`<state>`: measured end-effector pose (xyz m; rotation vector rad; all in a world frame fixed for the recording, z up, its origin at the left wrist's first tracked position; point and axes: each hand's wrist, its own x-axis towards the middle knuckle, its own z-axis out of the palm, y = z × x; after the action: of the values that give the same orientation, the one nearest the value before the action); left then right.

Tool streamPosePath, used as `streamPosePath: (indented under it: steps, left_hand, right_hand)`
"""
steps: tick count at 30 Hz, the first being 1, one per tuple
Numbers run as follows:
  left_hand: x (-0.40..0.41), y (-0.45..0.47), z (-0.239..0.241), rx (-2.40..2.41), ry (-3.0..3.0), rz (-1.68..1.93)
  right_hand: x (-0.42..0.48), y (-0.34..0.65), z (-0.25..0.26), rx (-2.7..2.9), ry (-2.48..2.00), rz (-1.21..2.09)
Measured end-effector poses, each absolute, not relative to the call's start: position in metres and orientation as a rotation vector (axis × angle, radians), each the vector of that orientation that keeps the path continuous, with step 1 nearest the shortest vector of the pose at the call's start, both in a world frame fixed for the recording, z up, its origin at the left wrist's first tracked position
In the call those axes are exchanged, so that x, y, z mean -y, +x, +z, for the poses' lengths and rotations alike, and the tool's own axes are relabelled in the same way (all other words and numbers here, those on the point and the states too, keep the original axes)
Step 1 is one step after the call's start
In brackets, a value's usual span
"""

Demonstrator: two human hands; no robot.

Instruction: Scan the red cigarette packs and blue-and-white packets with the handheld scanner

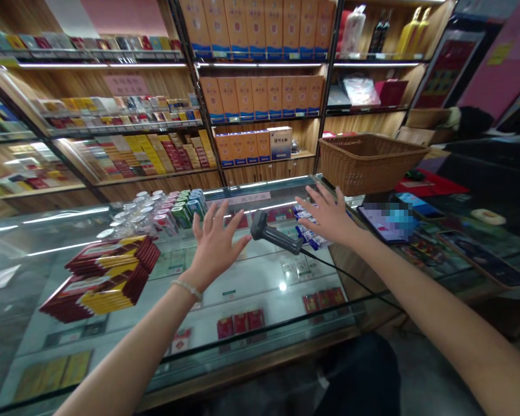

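Both of my hands reach out over a glass display counter [260, 283], fingers spread and holding nothing. My left hand [216, 245] is open just left of a grey barcode scanner [277, 234], its thumb close to the scanner's head; whether they touch I cannot tell. The scanner lies on the glass with a black cable running to the lower right. My right hand [327, 216] is open above blue-and-white small packets [312, 238], which it partly hides. Left of my left hand lie stacked red-and-yellow flat packs [112, 277]. Behind them stand rows of small clear, pink, green and blue containers [182, 211].
A brown wicker basket [368, 162] stands at the counter's back right. Near it lie a tablet-like device [377, 222] with a partly blurred screen and a phone [485, 257]. Shelves with orange boxes [260, 98] and cigarette-like packs [147, 156] line the wall.
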<state>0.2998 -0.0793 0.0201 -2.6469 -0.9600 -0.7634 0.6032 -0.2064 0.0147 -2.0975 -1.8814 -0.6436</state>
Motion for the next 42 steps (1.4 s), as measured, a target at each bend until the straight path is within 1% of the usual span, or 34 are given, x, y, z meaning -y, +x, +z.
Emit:
streamPosePath:
  steps: [5, 10, 16, 23, 33, 42]
  left_hand:
    - [0.099, 0.342, 0.037, 0.891, -2.693, -0.791]
    - [0.11, 0.389, 0.047, 0.876, -2.766, -0.771]
    - [0.106, 0.433, 0.043, 0.867, -2.795, -0.719]
    - [0.103, 0.464, 0.039, 0.85, -2.81, -0.577]
    - [0.092, 0.482, 0.029, 0.889, -2.812, -0.415]
    - [0.085, 0.487, 0.02, 0.891, -2.819, -0.415]
  right_hand:
    - [0.211, 0.659, 0.019, 1.786, -2.112, -0.693]
    - [0.215, 0.702, 0.019, 1.828, -2.167, -0.695]
    - [0.213, 0.729, 0.008, 1.92, -2.17, -0.786]
    - [0.2, 0.746, -0.001, 2.01, -2.118, -0.887]
    - [0.187, 0.754, -0.005, 2.051, -2.129, -0.759]
    - [0.177, 0.758, -0.002, 2.125, -2.135, -0.647]
